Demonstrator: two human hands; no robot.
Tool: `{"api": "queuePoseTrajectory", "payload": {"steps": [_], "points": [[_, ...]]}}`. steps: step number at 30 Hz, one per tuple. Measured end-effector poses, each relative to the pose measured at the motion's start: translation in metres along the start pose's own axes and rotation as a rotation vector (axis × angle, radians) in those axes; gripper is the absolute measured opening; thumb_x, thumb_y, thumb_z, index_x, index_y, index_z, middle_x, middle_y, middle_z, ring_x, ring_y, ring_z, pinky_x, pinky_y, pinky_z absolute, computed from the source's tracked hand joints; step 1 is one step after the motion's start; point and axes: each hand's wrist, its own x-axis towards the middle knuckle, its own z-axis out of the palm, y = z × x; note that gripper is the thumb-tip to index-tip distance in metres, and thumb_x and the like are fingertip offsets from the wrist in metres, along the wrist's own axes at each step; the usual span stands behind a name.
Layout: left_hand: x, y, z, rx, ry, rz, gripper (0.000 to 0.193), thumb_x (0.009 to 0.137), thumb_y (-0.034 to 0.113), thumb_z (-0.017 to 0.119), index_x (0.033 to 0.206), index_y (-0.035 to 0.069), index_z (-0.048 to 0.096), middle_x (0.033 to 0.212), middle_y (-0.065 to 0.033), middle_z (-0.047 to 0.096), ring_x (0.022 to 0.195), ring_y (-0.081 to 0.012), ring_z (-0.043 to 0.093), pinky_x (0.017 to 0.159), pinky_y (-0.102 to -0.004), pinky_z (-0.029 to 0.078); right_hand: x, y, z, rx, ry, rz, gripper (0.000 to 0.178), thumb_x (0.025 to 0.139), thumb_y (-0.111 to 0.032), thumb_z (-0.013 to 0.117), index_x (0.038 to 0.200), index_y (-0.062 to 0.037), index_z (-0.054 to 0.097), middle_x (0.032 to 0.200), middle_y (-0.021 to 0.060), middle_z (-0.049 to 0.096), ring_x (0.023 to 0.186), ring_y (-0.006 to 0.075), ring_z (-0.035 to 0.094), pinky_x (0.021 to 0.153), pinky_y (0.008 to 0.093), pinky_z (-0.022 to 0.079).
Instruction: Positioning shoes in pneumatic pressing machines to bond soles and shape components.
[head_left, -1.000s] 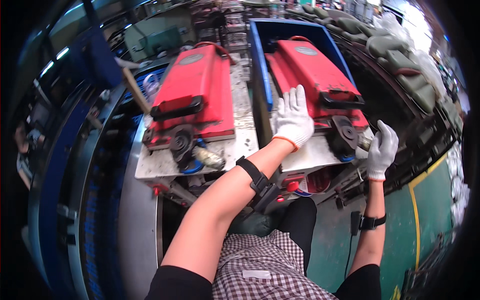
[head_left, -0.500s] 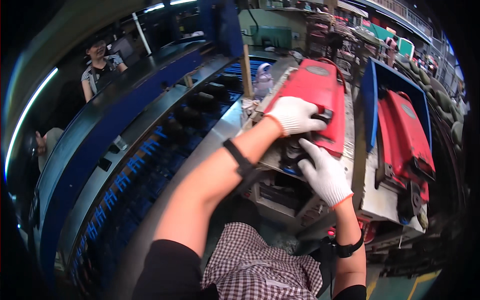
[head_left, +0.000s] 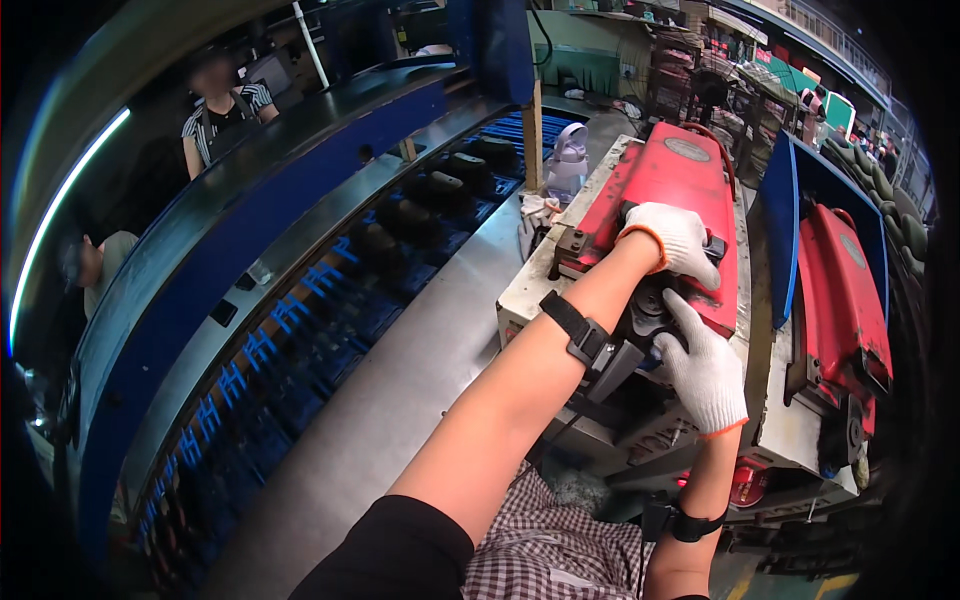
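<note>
Both the left hand (head_left: 678, 240) and the right hand (head_left: 708, 368) wear white knit gloves with orange cuffs, resting on a red metal machine housing (head_left: 672, 190) with a black round part beneath. A second red housing (head_left: 842, 290) sits behind a blue panel (head_left: 779, 232). The shirt (head_left: 550, 550) is checked dark and white; the sleeve is black.

A second red machine (head_left: 838, 290) sits to the right behind an upright blue panel (head_left: 778, 225). A clear bottle (head_left: 566, 165) stands at the far end of the surface (head_left: 400, 390), with a white rag (head_left: 540, 208) just beside it. Left of that runs a blue conveyor (head_left: 300, 300) carrying dark parts (head_left: 440, 185). Two people (head_left: 225, 105) are beyond it, at the far left.
</note>
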Motion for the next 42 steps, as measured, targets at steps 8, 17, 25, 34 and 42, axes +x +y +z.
{"api": "queuePoseTrajectory", "payload": {"steps": [8, 17, 25, 34, 42], "points": [[-0.0019, 0.0001, 0.0013, 0.006, 0.003, -0.02, 0.068, 0.065, 0.064, 0.075, 0.109, 0.012, 0.084, 0.11, -0.0127, 0.081, 0.099, -0.0318, 0.078, 0.09, -0.0425, 0.06, -0.0009, 0.0019, -0.0001, -0.01, 0.012, -0.017, 0.055, 0.095, -0.028, 0.072, 0.148, -0.0203, 0.062, 0.115, 0.02, 0.076, 0.105, 0.0391, 0.073, 0.093, 0.0471, 0.057], [-0.0024, -0.0012, 0.003, -0.008, 0.04, 0.005, 0.067, 0.066, 0.068, 0.073, 0.101, 0.011, 0.084, 0.101, -0.0149, 0.08, 0.093, -0.0337, 0.077, 0.086, -0.0428, 0.059, -0.0014, 0.0017, 0.0001, -0.014, 0.026, -0.03, 0.054, 0.095, -0.028, 0.072, 0.148, -0.0198, 0.062, 0.117, 0.0199, 0.075, 0.105, 0.0394, 0.073, 0.093, 0.0472, 0.057], [-0.0025, 0.0014, 0.0004, 0.004, -0.002, -0.024, 0.069, 0.065, 0.065, 0.074, 0.109, 0.013, 0.085, 0.112, -0.0125, 0.081, 0.101, -0.0317, 0.078, 0.09, -0.0435, 0.06, -0.0024, 0.0006, -0.0008, -0.005, 0.026, -0.019, 0.053, 0.096, -0.028, 0.071, 0.147, -0.0189, 0.062, 0.119, 0.02, 0.075, 0.107, 0.0395, 0.073, 0.094, 0.0473, 0.057], [0.0004, -0.0028, 0.0071, 0.01, 0.067, 0.02, 0.069, 0.067, 0.071, 0.072, 0.099, 0.012, 0.085, 0.1, -0.0156, 0.08, 0.091, -0.0335, 0.077, 0.085, -0.0416, 0.059, -0.0024, -0.0007, -0.0011, -0.025, 0.018, 0.001, 0.053, 0.096, -0.029, 0.071, 0.147, -0.0188, 0.063, 0.12, 0.0196, 0.075, 0.107, 0.039, 0.073, 0.094, 0.0471, 0.057], [-0.0002, -0.0027, 0.0074, 0.011, 0.077, 0.017, 0.068, 0.066, 0.071, 0.072, 0.098, 0.012, 0.085, 0.099, -0.0157, 0.08, 0.09, -0.0337, 0.077, 0.084, -0.0416, 0.059, -0.0025, -0.0016, -0.0014, -0.033, 0.01, 0.019, 0.053, 0.096, -0.03, 0.071, 0.147, -0.0201, 0.063, 0.119, 0.019, 0.075, 0.105, 0.0388, 0.074, 0.093, 0.0472, 0.058]]}}
